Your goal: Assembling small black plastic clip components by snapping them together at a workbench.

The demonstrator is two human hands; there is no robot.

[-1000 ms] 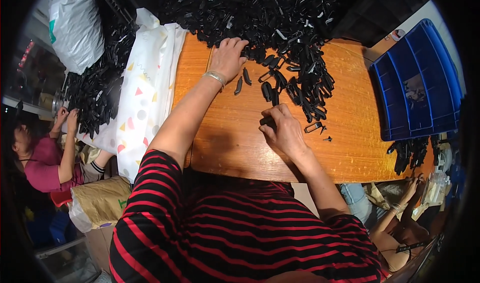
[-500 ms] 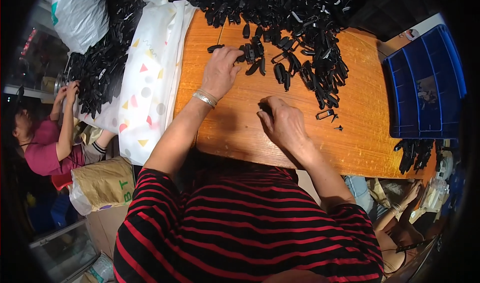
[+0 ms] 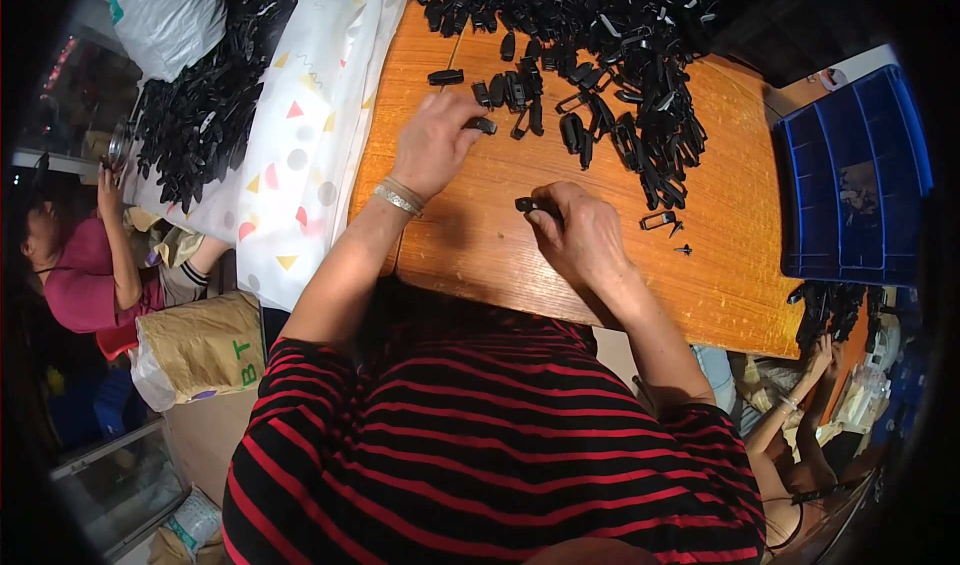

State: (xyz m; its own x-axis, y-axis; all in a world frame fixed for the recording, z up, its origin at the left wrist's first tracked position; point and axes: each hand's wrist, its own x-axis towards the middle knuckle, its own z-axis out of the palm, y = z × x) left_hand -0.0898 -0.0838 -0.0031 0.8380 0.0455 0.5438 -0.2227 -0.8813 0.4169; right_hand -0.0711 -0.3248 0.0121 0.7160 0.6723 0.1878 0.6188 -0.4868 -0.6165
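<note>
My left hand (image 3: 434, 145), with a bracelet at its wrist, pinches a small black plastic part (image 3: 483, 125) between thumb and fingertips. It hovers just on my side of a loose cluster of similar parts (image 3: 515, 90). Nearer me and to the right, my right hand (image 3: 585, 230) is closed on another black plastic part (image 3: 526, 205). One end of that part sticks out past the thumb and fingers, and the rest is hidden by them. A single oblong black piece (image 3: 445, 77) lies beyond my left hand.
A large heap of black parts (image 3: 570, 0) covers the wooden table's (image 3: 480, 265) far side. Its tail runs down to a small open frame (image 3: 657, 221). White patterned sheeting (image 3: 310, 155) lies left; a blue crate (image 3: 850, 175) stands right. Co-workers sit on both sides.
My left hand has drawn back slightly from the cluster, with a black part now showing in its pinch. The part in my right hand shows more clearly, and the view has shifted slightly.
</note>
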